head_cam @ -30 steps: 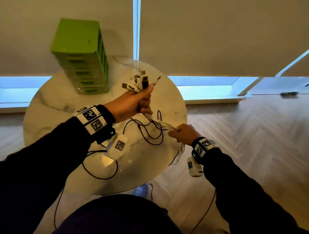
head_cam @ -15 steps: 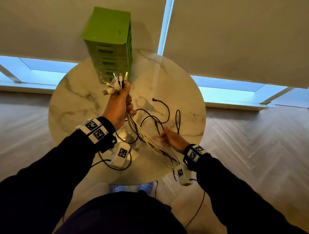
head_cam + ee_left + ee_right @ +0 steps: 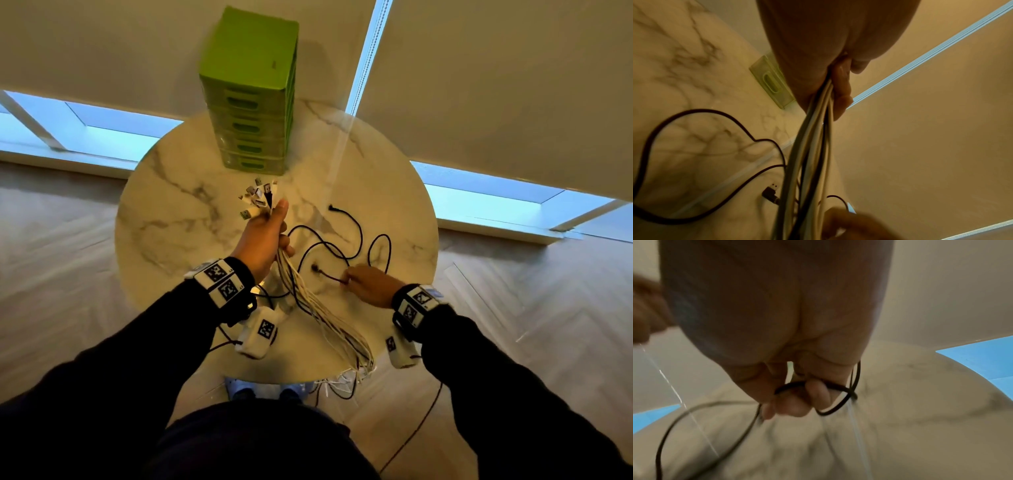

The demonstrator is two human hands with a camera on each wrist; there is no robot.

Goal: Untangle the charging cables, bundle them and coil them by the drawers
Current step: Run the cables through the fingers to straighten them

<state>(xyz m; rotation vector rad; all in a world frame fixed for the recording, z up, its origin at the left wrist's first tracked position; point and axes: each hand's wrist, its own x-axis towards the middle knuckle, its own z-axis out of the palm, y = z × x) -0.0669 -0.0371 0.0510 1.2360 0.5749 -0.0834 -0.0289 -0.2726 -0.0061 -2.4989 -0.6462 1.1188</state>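
My left hand [image 3: 265, 236] grips a bundle of white cables [image 3: 322, 315] above the table, their USB plugs [image 3: 257, 198] fanned out above the thumb. The bundle [image 3: 809, 154] trails down past the table's near edge. A loose black cable [image 3: 329, 245] loops on the marble. My right hand [image 3: 368, 282] pinches this black cable [image 3: 830, 387] low over the table, right of the bundle. The green drawer unit [image 3: 251, 99] stands at the table's far side, just beyond the plugs.
The round marble table [image 3: 178, 219] has a black angled plug [image 3: 770, 194] lying near the bundle. White cable ends [image 3: 342, 380] hang over the near edge to the wood floor [image 3: 513, 308]. Window blinds [image 3: 479, 85] rise behind the table.
My right hand let go of the white bundle, moved forward onto the table and took hold of the black cable. The left hand kept the bundle, and the view swung toward the drawers.
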